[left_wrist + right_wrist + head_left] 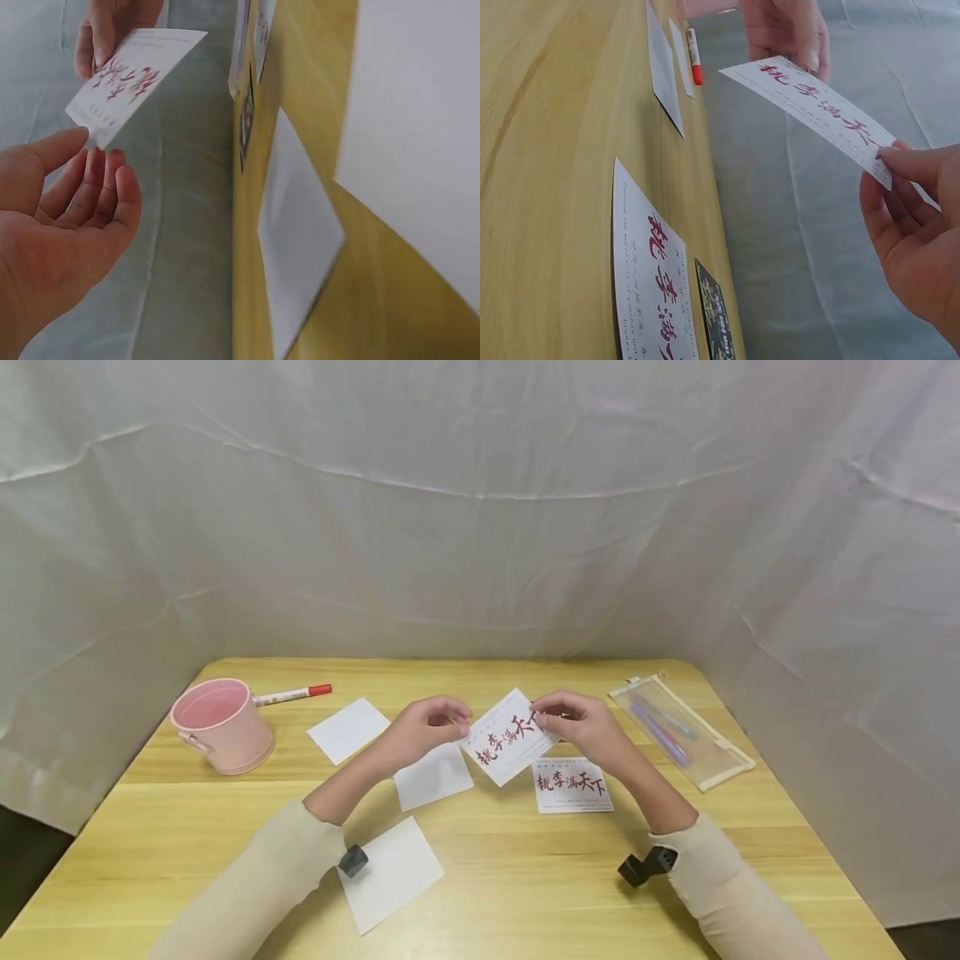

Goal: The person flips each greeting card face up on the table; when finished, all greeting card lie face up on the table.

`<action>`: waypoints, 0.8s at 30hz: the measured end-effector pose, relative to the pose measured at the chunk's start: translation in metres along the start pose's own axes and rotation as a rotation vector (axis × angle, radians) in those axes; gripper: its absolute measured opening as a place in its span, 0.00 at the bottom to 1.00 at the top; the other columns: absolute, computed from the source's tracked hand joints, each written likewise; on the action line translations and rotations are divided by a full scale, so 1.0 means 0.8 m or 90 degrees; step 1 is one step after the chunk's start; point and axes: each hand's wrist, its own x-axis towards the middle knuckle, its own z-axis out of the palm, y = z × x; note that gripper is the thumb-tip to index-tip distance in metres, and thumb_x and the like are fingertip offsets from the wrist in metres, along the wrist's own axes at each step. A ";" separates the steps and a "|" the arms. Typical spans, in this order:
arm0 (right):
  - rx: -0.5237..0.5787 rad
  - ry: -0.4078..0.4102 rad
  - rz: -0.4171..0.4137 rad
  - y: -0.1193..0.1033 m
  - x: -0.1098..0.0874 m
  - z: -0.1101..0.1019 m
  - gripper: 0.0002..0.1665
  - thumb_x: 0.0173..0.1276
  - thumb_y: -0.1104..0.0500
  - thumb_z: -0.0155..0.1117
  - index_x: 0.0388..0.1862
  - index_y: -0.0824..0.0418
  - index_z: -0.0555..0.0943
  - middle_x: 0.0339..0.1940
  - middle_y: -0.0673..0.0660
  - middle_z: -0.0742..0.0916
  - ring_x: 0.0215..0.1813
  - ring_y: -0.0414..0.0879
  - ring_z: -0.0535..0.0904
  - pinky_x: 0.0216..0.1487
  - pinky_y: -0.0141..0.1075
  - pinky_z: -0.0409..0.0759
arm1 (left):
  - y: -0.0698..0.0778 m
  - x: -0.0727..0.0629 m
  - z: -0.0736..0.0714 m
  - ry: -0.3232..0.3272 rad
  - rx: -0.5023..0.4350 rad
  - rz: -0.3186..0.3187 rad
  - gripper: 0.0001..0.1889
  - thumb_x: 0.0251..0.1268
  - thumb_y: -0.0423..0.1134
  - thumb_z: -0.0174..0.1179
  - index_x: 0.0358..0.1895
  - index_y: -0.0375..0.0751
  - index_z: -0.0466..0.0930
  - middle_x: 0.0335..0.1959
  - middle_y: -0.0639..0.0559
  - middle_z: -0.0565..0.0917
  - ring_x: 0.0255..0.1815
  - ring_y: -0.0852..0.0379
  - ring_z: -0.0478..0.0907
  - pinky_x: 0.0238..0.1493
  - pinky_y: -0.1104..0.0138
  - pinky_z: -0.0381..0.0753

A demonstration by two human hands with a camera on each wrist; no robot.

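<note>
Above the middle of the table, both hands hold a white card (pixel 504 747) printed with red Chinese characters, tilted in the air. My right hand (pixel 581 722) pinches its right edge between thumb and fingers; the thumb (pixel 911 161) shows on the printed face. At the opposite corner is my left hand (pixel 427 731), its thumb (pixel 71 142) and fingertips closing on the card's corner. A second card with the same red characters (pixel 573 797) lies flat below the right hand. Under the left hand lies a blank white card (pixel 433 777).
Two more blank cards, one farther back (pixel 347 731) and one nearer (pixel 393 872), lie at left. A pink bucket (pixel 236 739) stands at far left beside a red-capped marker (pixel 288 695). A clear zip pouch (pixel 705 743) with pens lies right. A dark patterned card (pixel 716 315) shows low.
</note>
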 end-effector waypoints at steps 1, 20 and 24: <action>0.009 0.005 0.004 0.001 0.000 0.000 0.11 0.71 0.59 0.68 0.50 0.59 0.85 0.44 0.59 0.87 0.41 0.46 0.83 0.39 0.37 0.86 | -0.001 -0.001 -0.001 0.002 -0.003 -0.003 0.12 0.67 0.35 0.64 0.52 0.41 0.82 0.43 0.47 0.84 0.46 0.52 0.81 0.53 0.59 0.82; -0.080 0.003 0.018 0.014 0.054 0.011 0.29 0.71 0.55 0.68 0.70 0.52 0.75 0.49 0.60 0.84 0.45 0.51 0.85 0.45 0.39 0.85 | -0.005 0.042 -0.030 -0.017 -0.004 -0.045 0.11 0.73 0.34 0.59 0.53 0.37 0.83 0.43 0.42 0.83 0.54 0.31 0.78 0.61 0.42 0.77; -0.115 -0.004 0.047 0.028 0.076 0.014 0.23 0.70 0.57 0.68 0.63 0.57 0.80 0.47 0.60 0.84 0.43 0.51 0.85 0.45 0.45 0.86 | -0.013 0.061 -0.036 -0.012 0.020 -0.054 0.10 0.73 0.33 0.58 0.52 0.35 0.83 0.44 0.42 0.82 0.51 0.36 0.80 0.61 0.44 0.78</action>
